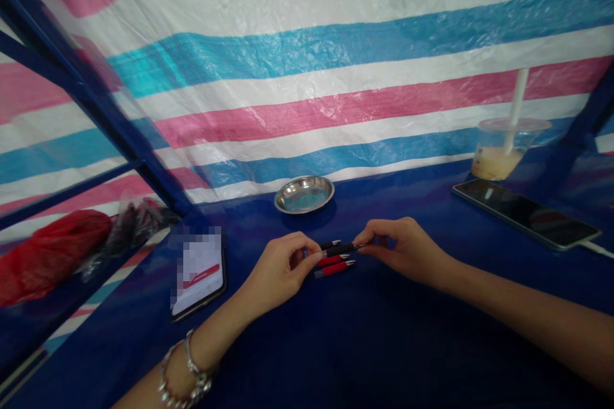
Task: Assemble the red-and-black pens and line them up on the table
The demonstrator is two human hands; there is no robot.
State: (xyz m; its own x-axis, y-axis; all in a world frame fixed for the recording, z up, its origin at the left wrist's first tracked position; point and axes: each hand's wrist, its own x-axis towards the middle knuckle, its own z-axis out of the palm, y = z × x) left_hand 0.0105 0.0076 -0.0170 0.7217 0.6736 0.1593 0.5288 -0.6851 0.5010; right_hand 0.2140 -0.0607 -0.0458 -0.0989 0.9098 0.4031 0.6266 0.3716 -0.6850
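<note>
A black pen barrel [341, 249] is held level between my two hands, just over the blue tabletop. My left hand [282, 268] pinches its left end between thumb and fingertips. At the other end, my right hand [401, 244] pinches the tip. Beneath and in front lie red pen barrels with silver tips, the nearest red one [334, 270] closest to me. Another black barrel [330, 245] with a silver tip lies just behind the held one. My fingers partly cover the left ends of these pieces.
A shallow metal dish [304, 195] stands behind my hands. To the left lies a lit phone [204, 275]; to the right, a dark phone [525, 212] with a white cable. Behind that is a plastic cup [496, 160] with a straw. Striped sheeting [336, 51] closes off the back.
</note>
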